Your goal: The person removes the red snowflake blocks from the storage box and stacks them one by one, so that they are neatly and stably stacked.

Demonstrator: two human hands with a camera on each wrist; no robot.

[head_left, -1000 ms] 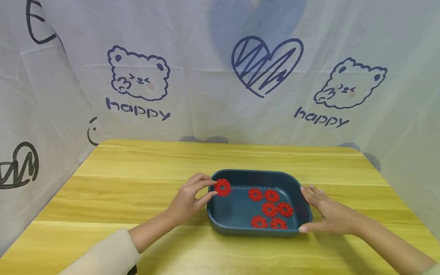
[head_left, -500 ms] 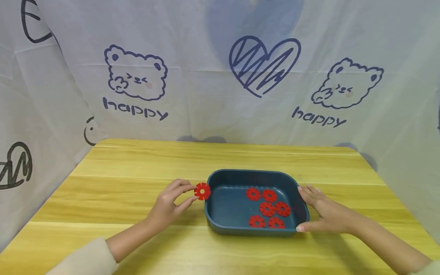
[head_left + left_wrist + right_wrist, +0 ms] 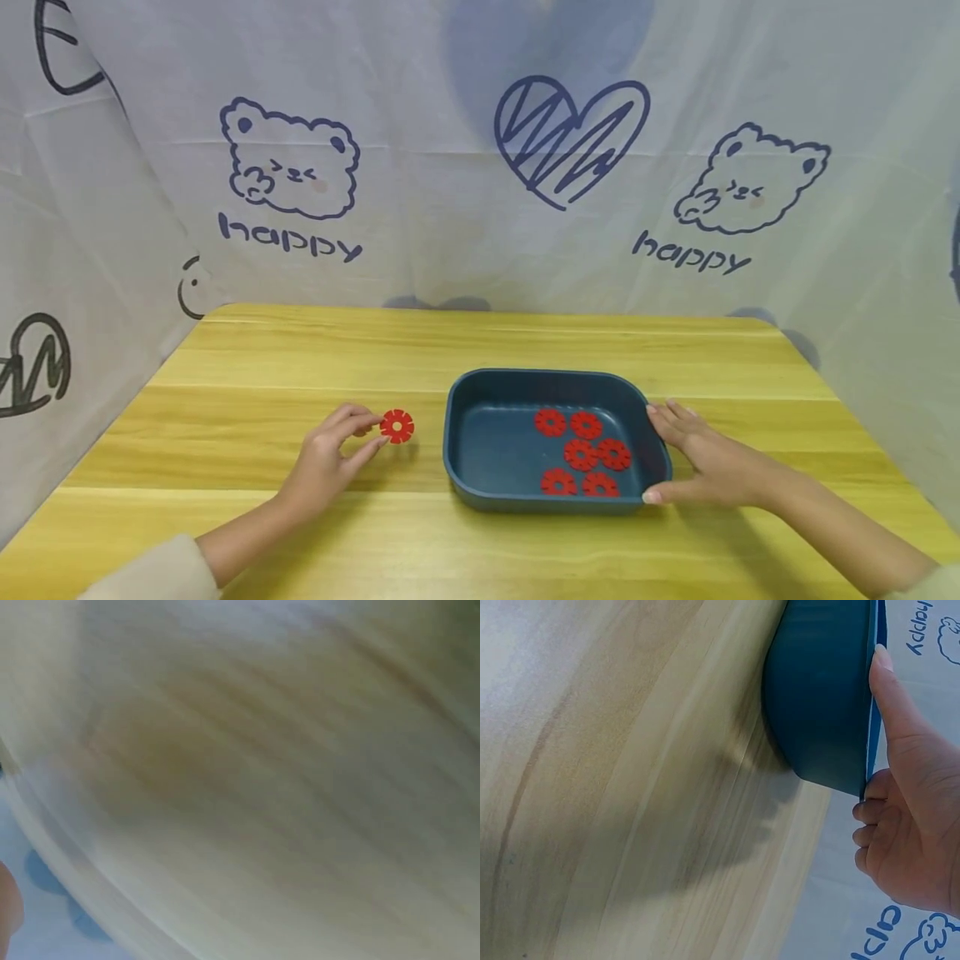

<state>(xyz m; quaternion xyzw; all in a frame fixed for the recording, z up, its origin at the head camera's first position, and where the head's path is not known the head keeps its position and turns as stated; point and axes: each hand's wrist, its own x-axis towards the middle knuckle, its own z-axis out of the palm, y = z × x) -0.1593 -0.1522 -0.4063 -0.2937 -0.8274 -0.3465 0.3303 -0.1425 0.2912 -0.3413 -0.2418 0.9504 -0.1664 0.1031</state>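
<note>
In the head view my left hand [image 3: 327, 450] pinches a red, notched plastic disc [image 3: 406, 432] with a round hole in its middle, held out to the left of a dark blue tray [image 3: 525, 505]. Several more red discs [image 3: 582, 455] lie flat on the tray's floor, mostly in its right half. My right hand [image 3: 708, 467] holds the tray's right end, thumb on the front rim and fingers along the end wall. The right wrist view shows this hand [image 3: 922, 817] with its thumb over the rim of the tray [image 3: 821, 697]. The left wrist view is blurred and hides the held disc.
A wooden table [image 3: 315, 350] with pale yellow grain lies under everything. A white cloth [image 3: 420, 217] printed with bears, a heart and writing hangs behind and at the sides. The tray's upright walls surround the loose discs.
My left hand has carried the red disc from inside the tray, past its left rim, out over the table to the left. The right hand has kept its place on the tray.
</note>
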